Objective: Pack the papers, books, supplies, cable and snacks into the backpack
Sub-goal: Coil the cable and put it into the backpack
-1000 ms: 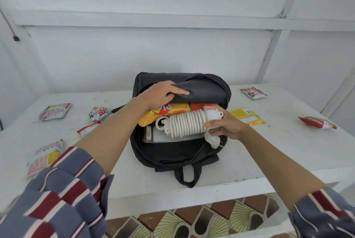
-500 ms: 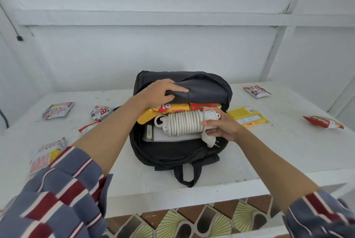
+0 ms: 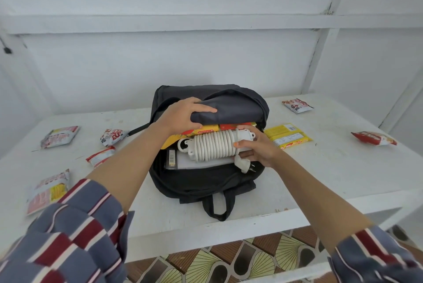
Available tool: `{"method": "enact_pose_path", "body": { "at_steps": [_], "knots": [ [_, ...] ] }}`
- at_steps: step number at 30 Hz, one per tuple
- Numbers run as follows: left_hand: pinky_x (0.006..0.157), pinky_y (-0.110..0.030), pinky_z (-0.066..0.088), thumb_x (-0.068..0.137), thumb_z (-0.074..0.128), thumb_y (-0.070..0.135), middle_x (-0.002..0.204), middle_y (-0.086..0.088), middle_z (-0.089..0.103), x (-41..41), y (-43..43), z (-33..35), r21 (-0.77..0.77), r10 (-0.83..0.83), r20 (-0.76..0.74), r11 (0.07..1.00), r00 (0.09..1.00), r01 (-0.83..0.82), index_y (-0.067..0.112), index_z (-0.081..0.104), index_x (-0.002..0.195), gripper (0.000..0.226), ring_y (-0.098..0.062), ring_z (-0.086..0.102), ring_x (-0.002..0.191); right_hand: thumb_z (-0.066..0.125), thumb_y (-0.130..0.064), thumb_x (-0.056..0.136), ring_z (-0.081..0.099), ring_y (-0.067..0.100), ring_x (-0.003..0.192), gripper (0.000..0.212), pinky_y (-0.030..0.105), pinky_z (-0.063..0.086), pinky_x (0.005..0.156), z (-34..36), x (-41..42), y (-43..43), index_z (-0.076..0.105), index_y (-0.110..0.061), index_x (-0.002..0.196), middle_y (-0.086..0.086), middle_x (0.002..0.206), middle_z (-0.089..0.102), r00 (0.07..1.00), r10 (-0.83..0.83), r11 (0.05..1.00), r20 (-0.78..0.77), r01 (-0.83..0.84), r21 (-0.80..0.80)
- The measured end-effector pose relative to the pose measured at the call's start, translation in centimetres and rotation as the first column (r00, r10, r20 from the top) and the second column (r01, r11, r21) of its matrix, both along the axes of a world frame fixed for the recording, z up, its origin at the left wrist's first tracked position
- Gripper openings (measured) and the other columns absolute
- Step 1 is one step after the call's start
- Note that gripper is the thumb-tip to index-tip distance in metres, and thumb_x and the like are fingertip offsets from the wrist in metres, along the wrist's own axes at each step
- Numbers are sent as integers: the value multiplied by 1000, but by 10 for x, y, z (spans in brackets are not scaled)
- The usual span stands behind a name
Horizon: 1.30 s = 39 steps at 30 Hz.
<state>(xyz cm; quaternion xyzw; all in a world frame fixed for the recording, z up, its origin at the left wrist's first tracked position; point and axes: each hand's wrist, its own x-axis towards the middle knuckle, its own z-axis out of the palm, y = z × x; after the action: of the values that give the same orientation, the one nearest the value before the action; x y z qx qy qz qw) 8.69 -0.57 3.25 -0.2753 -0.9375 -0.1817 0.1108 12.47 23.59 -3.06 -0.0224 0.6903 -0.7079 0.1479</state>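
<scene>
A black backpack [image 3: 201, 186] lies open on the white table [image 3: 320, 179]. My left hand [image 3: 183, 115] grips its raised front flap. My right hand [image 3: 256, 147] holds the white coiled extension cable [image 3: 212, 146] at its right end, half inside the bag's mouth; the plug [image 3: 246, 165] hangs below my fingers. Under the cable lie white papers [image 3: 196, 163]. Behind it sit a yellow pack [image 3: 199, 133] and a red item [image 3: 230, 126], partly hidden by the flap.
Snack packets lie scattered: several on the left [image 3: 59, 136] [image 3: 113, 136] [image 3: 100, 156] [image 3: 47, 191], a yellow pack [image 3: 287, 135] just right of the bag, one at the back right [image 3: 296, 105], one at the far right [image 3: 373, 138]. The table's front edge is close. Patterned floor below.
The cable has moved slightly further into the bag's mouth with my right hand. My left hand keeps hold of the flap.
</scene>
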Motion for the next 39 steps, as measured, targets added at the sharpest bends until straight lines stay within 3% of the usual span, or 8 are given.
{"method": "enact_pose_path", "body": {
  "at_steps": [5, 10, 15, 20, 25, 30, 35, 39],
  "knots": [
    [75, -23, 34, 81, 68, 18, 123, 1, 55, -1, 1, -1, 18, 2, -17, 1000, 1000, -1, 39, 57, 123, 48, -9, 46, 97, 75, -8, 74, 61, 28, 87, 47, 39, 55, 81, -2, 2, 2, 55, -31, 109, 3, 102, 54, 998, -45, 997, -39, 47, 63],
    [73, -24, 35, 81, 68, 17, 116, 2, 57, -3, 1, -1, 51, -17, -10, 999, 1000, 18, 39, 59, 121, 47, -9, 47, 92, 74, -8, 75, 61, 24, 84, 42, 29, 55, 67, 2, 5, 2, 55, -29, 107, 3, 99, 53, 996, -54, 993, -70, 61, 105],
    [74, -25, 38, 81, 68, 16, 113, 3, 58, -4, 0, -1, 69, -28, 0, 997, 1000, 28, 39, 60, 121, 47, -11, 50, 92, 74, -7, 74, 61, 26, 86, 44, 38, 56, 77, 1, 5, 1, 55, -24, 110, 4, 99, 53, 995, -72, 991, -66, 79, 105],
    [76, -27, 39, 82, 67, 15, 115, 2, 57, -3, 1, -2, 66, -34, -5, 997, 999, 34, 38, 59, 121, 47, -12, 50, 93, 73, -1, 74, 61, 17, 77, 47, 26, 55, 58, 3, 6, 3, 54, -15, 115, 5, 96, 55, 992, -103, 989, -72, 110, 103],
    [76, -24, 35, 84, 64, 15, 117, 1, 57, -3, -1, -3, 55, -31, -32, 998, 999, 33, 37, 58, 123, 45, -10, 49, 95, 72, -6, 77, 58, 18, 90, 49, 30, 53, 71, 6, 1, 7, 49, -20, 118, 0, 103, 53, 998, -68, 982, -12, 69, 176],
    [75, -24, 33, 84, 64, 18, 118, 3, 55, -3, -1, -4, 23, -33, -45, 999, 998, 34, 40, 57, 124, 46, -11, 49, 95, 77, -20, 73, 43, 25, 120, 47, 48, 40, 104, 12, -8, 11, 50, -31, 110, 3, 130, 43, 999, -7, 938, 43, -8, 346],
    [80, -23, 36, 84, 64, 20, 128, 0, 53, -2, 0, -8, 3, -37, -106, 999, 994, 37, 39, 56, 125, 46, -16, 51, 105, 76, -17, 75, 36, 29, 128, 57, 40, 38, 101, 20, -6, 7, 46, -21, 124, 8, 141, 34, 998, -17, 906, 54, -7, 423],
    [105, -44, 34, 79, 68, 25, 141, -10, 44, -2, 0, -14, -19, -40, -223, 999, 974, 36, 36, 59, 123, 46, -30, 40, 129, 75, -13, 76, 39, 32, 128, 66, 40, 37, 104, 21, -4, 3, 42, -12, 133, 13, 136, 41, 996, -72, 897, 51, 42, 439]
  ]
}}
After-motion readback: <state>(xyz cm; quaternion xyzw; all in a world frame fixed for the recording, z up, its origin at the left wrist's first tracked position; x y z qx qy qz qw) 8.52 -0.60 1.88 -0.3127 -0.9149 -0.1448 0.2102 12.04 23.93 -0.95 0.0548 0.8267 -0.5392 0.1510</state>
